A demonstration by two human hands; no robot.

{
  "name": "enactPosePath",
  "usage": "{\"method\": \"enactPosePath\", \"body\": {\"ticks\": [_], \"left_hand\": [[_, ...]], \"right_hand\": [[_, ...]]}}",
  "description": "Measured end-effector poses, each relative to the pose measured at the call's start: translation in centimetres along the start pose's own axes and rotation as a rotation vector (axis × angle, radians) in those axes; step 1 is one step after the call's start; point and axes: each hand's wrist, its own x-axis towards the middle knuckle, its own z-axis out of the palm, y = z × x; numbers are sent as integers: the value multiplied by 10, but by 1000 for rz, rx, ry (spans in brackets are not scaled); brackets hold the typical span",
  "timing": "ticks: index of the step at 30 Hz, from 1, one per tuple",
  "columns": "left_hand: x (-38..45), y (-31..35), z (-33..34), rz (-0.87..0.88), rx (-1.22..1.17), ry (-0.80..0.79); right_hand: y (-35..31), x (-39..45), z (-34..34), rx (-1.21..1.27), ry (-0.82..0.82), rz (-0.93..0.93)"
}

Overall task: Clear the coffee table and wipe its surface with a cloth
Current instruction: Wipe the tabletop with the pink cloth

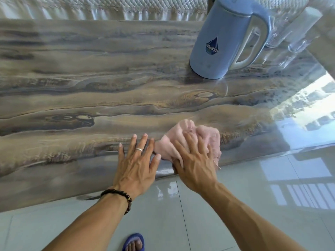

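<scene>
Right hand (194, 160) presses the soft, floppy pink terry cloth (208, 136) flat, left hand (136, 163) spread open beside it on the glossy wood-grain worktop (90, 87).

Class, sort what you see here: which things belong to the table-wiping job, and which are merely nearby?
Part of the job:
pink cloth
coffee table
blue kettle
clear glasses
right hand
left hand

Merely nearby:
blue slipper
tiled floor
quilted cover

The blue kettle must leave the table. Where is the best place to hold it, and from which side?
Probably by the loop handle of the kettle, coming from the right side. It stands upright, and the handle faces right with an open gap for curled fingers.
</scene>
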Motion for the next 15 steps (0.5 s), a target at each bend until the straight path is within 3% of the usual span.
{"method": "enactPosePath", "body": {"ticks": [3, 7, 8, 9, 11, 13, 15], "left_hand": [[4, -1, 2, -13, 48, -18], [16, 5, -12, -8, 84, -12], [16, 5, -14, -15, 72, -15], [19, 5, -17, -15, 76, -15], [25, 6, -20, -9, 63, 5], [35, 9, -22, 0, 44, 19], [52, 10, -25, 18, 42, 21]], "right_hand": [[49, 0, -3, -56, -107, -91], [70, 41, -18, 208, 36, 456], [52, 42, -17, 208, 47, 468], [34, 38, -13, 160, 36, 372], [22, 21, -4, 77, 9, 8], [47, 12, -13, 0, -23, -253], [89, 27, -21, -84, 38, -265]]}}
